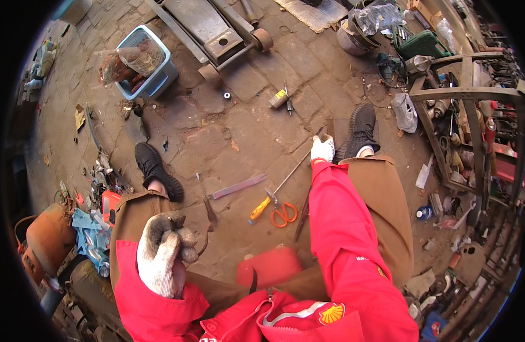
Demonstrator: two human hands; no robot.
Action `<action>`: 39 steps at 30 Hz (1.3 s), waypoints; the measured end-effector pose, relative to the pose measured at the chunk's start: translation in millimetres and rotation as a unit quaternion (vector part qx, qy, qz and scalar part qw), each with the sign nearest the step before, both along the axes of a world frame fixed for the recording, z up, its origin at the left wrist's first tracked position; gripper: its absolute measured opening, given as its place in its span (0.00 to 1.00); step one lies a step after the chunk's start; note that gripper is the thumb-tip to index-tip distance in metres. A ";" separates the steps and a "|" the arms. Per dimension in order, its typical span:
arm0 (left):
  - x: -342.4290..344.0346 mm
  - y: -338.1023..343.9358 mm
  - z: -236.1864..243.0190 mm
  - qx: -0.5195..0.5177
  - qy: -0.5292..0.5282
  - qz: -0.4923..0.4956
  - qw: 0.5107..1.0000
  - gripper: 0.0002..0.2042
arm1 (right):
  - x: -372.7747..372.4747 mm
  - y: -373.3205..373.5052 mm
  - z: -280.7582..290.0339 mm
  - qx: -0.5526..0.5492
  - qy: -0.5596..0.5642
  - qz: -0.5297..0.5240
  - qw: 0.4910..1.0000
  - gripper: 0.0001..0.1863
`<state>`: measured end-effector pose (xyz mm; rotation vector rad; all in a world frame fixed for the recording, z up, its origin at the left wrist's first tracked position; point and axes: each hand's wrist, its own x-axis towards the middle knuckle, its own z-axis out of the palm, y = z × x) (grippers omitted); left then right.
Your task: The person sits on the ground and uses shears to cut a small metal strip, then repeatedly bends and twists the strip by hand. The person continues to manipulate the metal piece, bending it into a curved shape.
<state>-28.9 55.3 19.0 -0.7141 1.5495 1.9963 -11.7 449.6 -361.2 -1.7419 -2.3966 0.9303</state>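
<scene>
My left hand (166, 248), in a soiled white glove, is raised above my left thigh with its fingers curled closed. A thin curved brown piece (205, 241) sticks out from between them. My right hand (323, 149), also gloved, reaches low beside my right shoe with its fingers drawn together; what they hold is hidden. Close to it lies a dark flat plate (332, 126). On the ground between my feet are a yellow-handled screwdriver (259, 211), orange-handled scissors (284, 215), a flat metal bar (238, 186) and a dark pointed tool (210, 212).
A blue tub (170, 73) and a floor jack (219, 43) stand ahead. A yellow-and-grey cylinder (278, 99) lies beyond my feet. To the right is a metal frame (467, 94) crowded with tools; an orange tank (48, 236) is at left. A red object (269, 267) sits beneath me.
</scene>
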 end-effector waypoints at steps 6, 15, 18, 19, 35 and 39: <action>3.6 -1.5 -1.5 -0.020 -0.032 -0.017 0.999 0.22 | -28.4 -14.8 -10.0 0.053 -0.074 -0.117 0.989 0.28; 4.9 2.4 -4.0 -0.043 -0.017 0.004 0.999 0.18 | -31.9 -14.2 -25.7 0.089 -0.130 -0.113 0.981 0.24; 5.0 -0.1 0.8 -0.024 -0.038 -0.011 0.999 0.20 | -24.4 -14.3 -26.1 0.106 -0.100 -0.092 0.985 0.19; 4.7 -0.2 2.4 -0.017 -0.044 -0.015 0.999 0.20 | -24.5 -15.8 -23.3 0.099 -0.071 -0.106 0.987 0.18; 39.4 20.5 30.8 0.139 0.144 -0.054 0.978 0.18 | -29.7 -158.1 363.3 -0.084 0.319 0.374 0.867 0.13; 41.9 33.5 33.7 0.159 0.209 -0.023 0.965 0.17 | 19.6 -177.9 436.0 -0.083 0.350 0.502 0.786 0.12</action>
